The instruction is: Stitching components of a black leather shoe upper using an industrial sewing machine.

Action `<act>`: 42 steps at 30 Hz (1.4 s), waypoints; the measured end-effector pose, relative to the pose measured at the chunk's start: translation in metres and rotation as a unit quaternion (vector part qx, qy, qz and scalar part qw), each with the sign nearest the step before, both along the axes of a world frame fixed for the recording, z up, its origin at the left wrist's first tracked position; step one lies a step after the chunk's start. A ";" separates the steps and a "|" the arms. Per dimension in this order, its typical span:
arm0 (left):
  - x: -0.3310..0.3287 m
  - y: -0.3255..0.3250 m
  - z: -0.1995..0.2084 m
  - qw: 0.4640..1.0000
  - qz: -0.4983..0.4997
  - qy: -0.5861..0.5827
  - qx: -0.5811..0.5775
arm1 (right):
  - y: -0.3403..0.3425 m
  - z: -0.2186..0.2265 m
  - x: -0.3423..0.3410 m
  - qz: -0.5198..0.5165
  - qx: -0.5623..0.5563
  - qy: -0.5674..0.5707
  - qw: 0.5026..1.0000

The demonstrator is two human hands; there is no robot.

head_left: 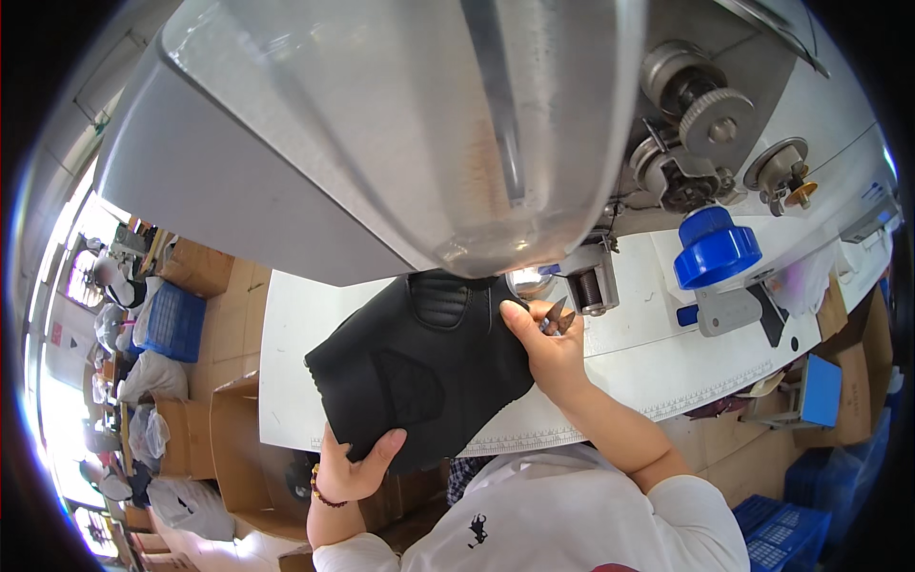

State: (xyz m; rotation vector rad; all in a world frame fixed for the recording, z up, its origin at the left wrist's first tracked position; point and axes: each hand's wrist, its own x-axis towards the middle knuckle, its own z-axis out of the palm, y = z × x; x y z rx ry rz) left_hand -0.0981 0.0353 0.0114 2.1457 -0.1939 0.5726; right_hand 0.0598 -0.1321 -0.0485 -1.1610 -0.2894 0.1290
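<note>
Head view: a black panel [477,367] is being held between two grips, the left hand [355,469] at its near-left end, the right hand [553,353] at its right edge. From the left-hand grip, the panel is extending away and to the right; from the right-hand grip, it is lying to the left. Long axis is running aslant, roughly from one grip toward the other. Both grips are being seen closed on the panel, thumbs pressing on top; the fingers underneath are being hidden. Pointed dark blades [555,312] are also being carried in the right hand's curled fingers, just beside the panel; their handles are being hidden.

The right-hand grip is lying nearer the machine head [286,162] and the roller fitting [592,289], just beyond it. The panel's far edge is being partly covered by the machine head; contact there cannot be told. White tabletop [658,357] is showing right of the right-hand grip.

The panel is looking smooth, leather-like, slightly flexed. A ribbed inset [441,303] is showing left of the right-hand grip, an outlined patch [408,386] between the grips; the left edge is looking finely notched.
</note>
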 end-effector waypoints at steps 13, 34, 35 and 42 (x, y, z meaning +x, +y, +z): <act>0.006 0.002 0.007 0.999 0.001 0.020 -0.048 | 0.004 0.005 0.004 -0.020 0.004 -0.006 1.000; 0.031 0.026 0.038 0.994 0.017 0.059 -0.086 | 0.009 0.004 -0.006 -0.033 -0.030 -0.066 0.997; 0.033 0.029 0.039 0.993 0.014 0.078 -0.087 | 0.009 0.004 -0.007 -0.046 -0.030 -0.064 0.996; 0.046 0.044 0.045 0.997 -0.028 0.013 0.068 | 0.019 0.001 -0.006 -0.076 -0.003 -0.045 0.996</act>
